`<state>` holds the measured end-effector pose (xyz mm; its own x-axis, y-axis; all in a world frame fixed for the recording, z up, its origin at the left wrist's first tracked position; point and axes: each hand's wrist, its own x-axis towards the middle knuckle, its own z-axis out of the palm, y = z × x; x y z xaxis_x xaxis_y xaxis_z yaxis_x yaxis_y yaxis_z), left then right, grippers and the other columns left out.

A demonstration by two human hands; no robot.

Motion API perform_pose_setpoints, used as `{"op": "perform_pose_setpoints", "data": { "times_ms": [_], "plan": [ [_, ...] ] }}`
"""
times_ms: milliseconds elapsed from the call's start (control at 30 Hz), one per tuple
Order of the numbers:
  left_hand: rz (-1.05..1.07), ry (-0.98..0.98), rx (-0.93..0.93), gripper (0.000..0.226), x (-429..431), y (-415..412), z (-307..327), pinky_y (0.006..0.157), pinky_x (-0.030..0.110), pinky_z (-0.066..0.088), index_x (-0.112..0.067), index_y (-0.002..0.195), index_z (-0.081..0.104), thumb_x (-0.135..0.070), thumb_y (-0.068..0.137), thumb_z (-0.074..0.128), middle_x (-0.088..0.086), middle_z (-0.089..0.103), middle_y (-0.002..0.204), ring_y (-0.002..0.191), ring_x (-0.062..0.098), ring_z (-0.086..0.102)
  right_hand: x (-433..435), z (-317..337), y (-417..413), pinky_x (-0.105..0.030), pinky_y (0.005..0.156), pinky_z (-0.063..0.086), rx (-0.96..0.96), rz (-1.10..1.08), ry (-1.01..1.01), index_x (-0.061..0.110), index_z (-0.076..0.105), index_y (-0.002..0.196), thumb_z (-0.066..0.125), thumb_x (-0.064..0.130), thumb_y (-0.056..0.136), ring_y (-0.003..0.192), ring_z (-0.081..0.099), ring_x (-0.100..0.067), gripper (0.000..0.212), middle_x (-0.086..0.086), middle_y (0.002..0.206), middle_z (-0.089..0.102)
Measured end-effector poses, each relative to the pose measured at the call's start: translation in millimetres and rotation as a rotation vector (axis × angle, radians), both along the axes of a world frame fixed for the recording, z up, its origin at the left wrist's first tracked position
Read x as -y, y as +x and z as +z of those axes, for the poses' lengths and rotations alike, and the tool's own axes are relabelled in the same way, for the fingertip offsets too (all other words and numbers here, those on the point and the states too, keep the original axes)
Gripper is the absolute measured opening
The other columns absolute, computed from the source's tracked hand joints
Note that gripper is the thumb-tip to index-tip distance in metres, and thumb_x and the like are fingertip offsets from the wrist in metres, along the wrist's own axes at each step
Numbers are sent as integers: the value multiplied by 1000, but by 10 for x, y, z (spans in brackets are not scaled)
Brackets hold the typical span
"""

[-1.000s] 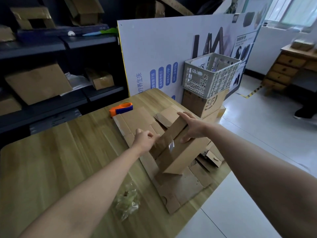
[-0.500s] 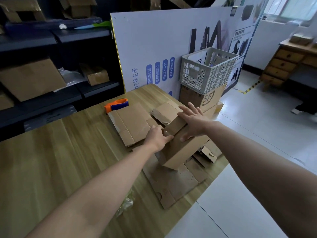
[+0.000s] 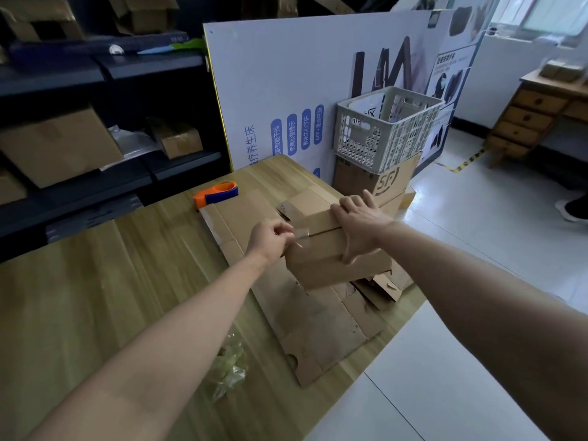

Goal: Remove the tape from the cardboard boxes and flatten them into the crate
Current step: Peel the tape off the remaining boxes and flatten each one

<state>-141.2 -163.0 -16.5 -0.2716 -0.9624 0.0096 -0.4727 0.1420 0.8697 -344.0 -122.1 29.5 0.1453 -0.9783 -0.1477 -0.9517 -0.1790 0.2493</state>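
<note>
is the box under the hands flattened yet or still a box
Still a box: it stands boxy on flattened cardboard, right hand pressing its top, left hand pinching tape.

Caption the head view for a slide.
Left hand peels clear tape off a cardboard box steadied by the right hand.

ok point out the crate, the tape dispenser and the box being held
crate (image 3: 361, 135) head view, its left perforated wall
tape dispenser (image 3: 216, 192) head view, its orange body
box (image 3: 324, 262) head view, its near side face
</note>
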Motion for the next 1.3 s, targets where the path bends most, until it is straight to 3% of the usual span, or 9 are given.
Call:
{"op": "perform_pose_setpoints", "data": {
  "times_ms": [100, 233, 400, 667, 767, 867, 967, 1133, 1300],
  "plan": [
    [132, -114, 2, 7, 128, 95, 78, 69, 1, 36, -13, 79, 66, -9, 83, 68, 0, 40, 103, 86, 6, 45, 62, 47, -26, -54, 115, 5, 139, -64, -14, 14, 23, 142, 71, 72, 48, 126, 27, -28, 120, -7, 131, 33],
    [330, -141, 28, 9, 275, 360, 70, 81, 18, 39, -12, 82, 61, -3, 85, 63, 7, 49, 110, 90, 12, 49, -6, -208, 15, -52, 115, 11, 348, -237, 32, 16, 19, 144, 72, 71, 50, 130, 22, -30, 121, -7, 137, 28],
    [266, -67, 105, 23, 173, 442, -154, 68, 22, 41, -11, 91, 55, -1, 77, 71, 1, 55, 82, 77, 16, 52, -106, -610, 192, -54, 115, 6, 414, -302, 135, 20, 14, 147, 73, 68, 56, 136, 17, -32, 119, -8, 145, 24],
    [12, -156, 347, 22, 103, 332, -348, 73, 19, 40, -5, 89, 63, 8, 89, 46, 1, 40, 102, 86, 17, 51, 80, -640, 354, -51, 115, -6, 571, -286, 218, 20, 8, 151, 74, 63, 63, 144, 5, -28, 119, -2, 156, 14],
    [-20, -114, 326, 23, 100, 348, -311, 77, 22, 40, -6, 97, 67, -2, 91, 45, -1, 46, 100, 88, 15, 50, 94, -659, 342, -50, 116, -4, 586, -302, 227, 20, 11, 151, 76, 61, 60, 143, 10, -28, 119, -3, 154, 18],
    [11, -1, 162, 20, 50, 350, -269, 61, 30, 47, -11, 85, 65, -26, 90, 52, 1, 57, 81, 76, 17, 55, 132, -664, 352, -50, 115, -2, 585, -321, 235, 21, 14, 149, 79, 60, 58, 140, 17, -28, 118, -3, 149, 25],
    [60, -5, 203, 45, 29, 284, -251, 52, 22, 37, -15, 87, 56, -56, 75, 68, -3, 57, 75, 66, 10, 52, 153, -663, 372, -48, 115, 4, 557, -338, 237, 21, 16, 148, 80, 61, 54, 137, 23, -28, 120, -3, 144, 30],
    [168, -104, 283, 15, 64, 202, -302, 48, 16, 29, -16, 83, 52, -24, 85, 65, -5, 54, 75, 64, 5, 47, 151, -657, 372, -48, 114, 8, 567, -348, 240, 22, 18, 147, 80, 60, 54, 135, 25, -28, 118, -3, 142, 32],
    [329, 87, 24, 10, 177, 451, -405, 70, 32, 54, -11, 83, 58, -3, 88, 57, 9, 64, 91, 81, 22, 62, 139, -653, 376, -51, 116, 8, 564, -355, 242, 22, 18, 146, 81, 60, 54, 136, 24, -29, 118, -3, 143, 32]
  ]
}}
